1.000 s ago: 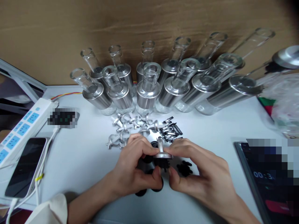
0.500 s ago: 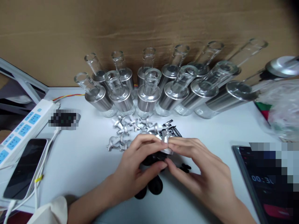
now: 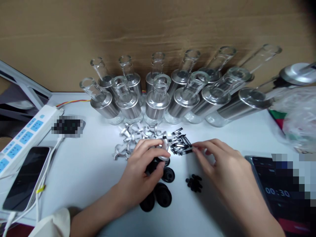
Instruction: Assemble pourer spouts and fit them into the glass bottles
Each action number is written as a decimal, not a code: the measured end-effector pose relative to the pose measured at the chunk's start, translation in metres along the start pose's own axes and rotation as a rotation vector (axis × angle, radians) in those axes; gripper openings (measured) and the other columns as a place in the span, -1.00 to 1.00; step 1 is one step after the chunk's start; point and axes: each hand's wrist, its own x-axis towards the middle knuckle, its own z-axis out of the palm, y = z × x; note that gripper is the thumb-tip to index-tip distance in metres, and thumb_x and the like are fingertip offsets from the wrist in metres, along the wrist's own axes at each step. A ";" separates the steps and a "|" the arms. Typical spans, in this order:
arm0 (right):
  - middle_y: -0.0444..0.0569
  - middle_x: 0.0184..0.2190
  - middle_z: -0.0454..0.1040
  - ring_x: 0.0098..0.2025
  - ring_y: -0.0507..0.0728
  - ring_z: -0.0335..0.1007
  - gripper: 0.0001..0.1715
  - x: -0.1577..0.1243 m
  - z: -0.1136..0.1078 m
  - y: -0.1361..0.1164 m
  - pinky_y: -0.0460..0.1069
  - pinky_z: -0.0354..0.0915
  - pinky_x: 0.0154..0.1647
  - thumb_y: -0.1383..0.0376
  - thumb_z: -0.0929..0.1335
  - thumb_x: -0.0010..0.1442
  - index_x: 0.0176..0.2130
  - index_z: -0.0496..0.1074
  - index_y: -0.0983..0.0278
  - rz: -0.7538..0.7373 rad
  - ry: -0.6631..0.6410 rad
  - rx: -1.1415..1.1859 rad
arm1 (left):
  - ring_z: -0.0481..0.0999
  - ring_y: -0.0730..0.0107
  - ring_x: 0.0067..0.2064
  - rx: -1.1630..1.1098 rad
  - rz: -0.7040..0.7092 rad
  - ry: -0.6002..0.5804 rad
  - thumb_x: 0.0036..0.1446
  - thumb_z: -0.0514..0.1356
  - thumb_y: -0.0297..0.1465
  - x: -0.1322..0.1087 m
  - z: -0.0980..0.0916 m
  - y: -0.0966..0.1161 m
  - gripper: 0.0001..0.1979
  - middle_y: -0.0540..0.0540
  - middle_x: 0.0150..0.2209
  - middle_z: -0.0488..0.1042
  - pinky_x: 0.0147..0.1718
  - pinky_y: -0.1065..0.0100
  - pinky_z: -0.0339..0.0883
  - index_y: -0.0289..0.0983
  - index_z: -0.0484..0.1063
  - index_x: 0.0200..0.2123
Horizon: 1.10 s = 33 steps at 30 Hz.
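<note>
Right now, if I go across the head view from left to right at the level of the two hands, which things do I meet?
Dark-screened phone, left hand, pile of thin black-and-silver strips, right hand, device showing 00:30.

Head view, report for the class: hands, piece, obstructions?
Left hand holding silver fitting. Right hand at dark strips, grip unclear. Black discs beside left hand.

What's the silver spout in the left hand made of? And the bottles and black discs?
Silver spout: grey and shiny, so metal or silvery plastic.
Bottles: probably glass, see-through on top; their sleeves look like brushed metal, grey with streaky shine.
Black discs: likely plastic or rubber, smooth with faint highlights.
</note>
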 end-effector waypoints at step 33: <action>-0.13 -0.45 0.53 -0.47 0.04 0.45 -0.97 -0.008 -0.015 -0.028 -0.10 0.38 -0.47 0.32 0.40 0.13 -0.35 0.44 0.20 0.098 0.157 0.605 | 0.46 0.47 -0.38 -0.220 -0.139 -0.184 0.03 0.21 -0.53 -0.007 0.003 0.004 -0.25 0.01 -0.26 0.47 -0.35 0.41 0.41 -0.09 -0.03 0.24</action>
